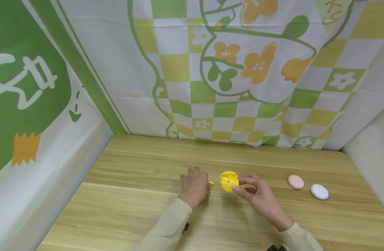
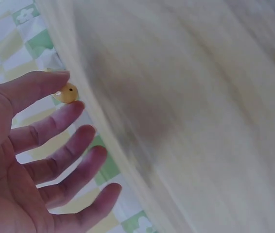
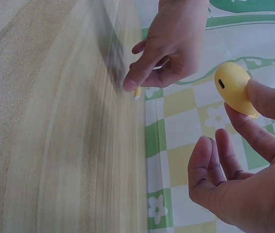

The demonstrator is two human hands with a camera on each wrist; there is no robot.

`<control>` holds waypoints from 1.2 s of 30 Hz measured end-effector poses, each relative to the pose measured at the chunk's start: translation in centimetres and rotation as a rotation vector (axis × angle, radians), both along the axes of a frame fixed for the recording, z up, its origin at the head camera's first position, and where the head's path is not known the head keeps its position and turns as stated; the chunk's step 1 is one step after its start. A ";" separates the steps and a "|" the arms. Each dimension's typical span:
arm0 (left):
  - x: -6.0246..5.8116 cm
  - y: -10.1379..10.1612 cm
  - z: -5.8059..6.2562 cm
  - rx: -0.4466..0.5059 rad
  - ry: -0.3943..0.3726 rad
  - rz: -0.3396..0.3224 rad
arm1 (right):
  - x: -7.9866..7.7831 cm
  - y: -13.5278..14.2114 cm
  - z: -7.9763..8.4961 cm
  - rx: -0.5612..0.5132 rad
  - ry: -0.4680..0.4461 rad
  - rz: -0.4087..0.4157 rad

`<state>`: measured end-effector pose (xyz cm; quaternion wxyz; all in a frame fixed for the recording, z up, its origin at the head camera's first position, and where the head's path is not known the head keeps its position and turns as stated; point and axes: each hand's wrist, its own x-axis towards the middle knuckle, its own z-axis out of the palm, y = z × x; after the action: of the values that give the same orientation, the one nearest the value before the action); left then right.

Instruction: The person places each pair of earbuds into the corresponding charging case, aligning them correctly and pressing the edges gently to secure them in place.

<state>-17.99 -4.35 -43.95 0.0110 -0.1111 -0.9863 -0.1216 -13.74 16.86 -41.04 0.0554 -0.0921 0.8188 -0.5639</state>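
My right hand (image 1: 263, 197) pinches a yellow earbud charging case (image 1: 229, 186) between thumb and fingertips, above the wooden table. The case's lid stands up, and something yellow sits in the near part inside. In the right wrist view the rounded shell of the case (image 3: 233, 87) shows a small dark port. To the left of the case, my left hand (image 1: 193, 185) pinches a small yellow earbud (image 2: 68, 93) between thumb and index finger, its other fingers spread apart. The stem of the earbud (image 1: 210, 182) points toward the case, a short gap away.
A pink round case (image 1: 296, 182) and a white round case (image 1: 319, 191) lie on the wooden table (image 1: 132, 205) to the right of my right hand. A checked, flowered cloth (image 1: 204, 87) hangs behind the table, and a green and white cloth (image 1: 32, 87) covers the left side.
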 end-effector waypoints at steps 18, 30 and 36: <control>1.3 -2.3 4.1 0.209 0.295 -0.157 | 0.0 -0.2 0.0 0.009 -0.001 -0.025; 1.2 -2.3 5.7 0.291 0.504 -0.357 | 0.1 -0.4 0.0 -0.020 0.001 0.026; 1.2 -1.6 6.1 0.274 0.550 -0.427 | 0.2 -0.6 0.2 -0.025 -0.010 0.046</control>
<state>-16.74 -5.93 -37.85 0.2645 -0.3405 -0.8756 -0.2177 -13.53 16.28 -40.81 0.0712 -0.1086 0.8090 -0.5733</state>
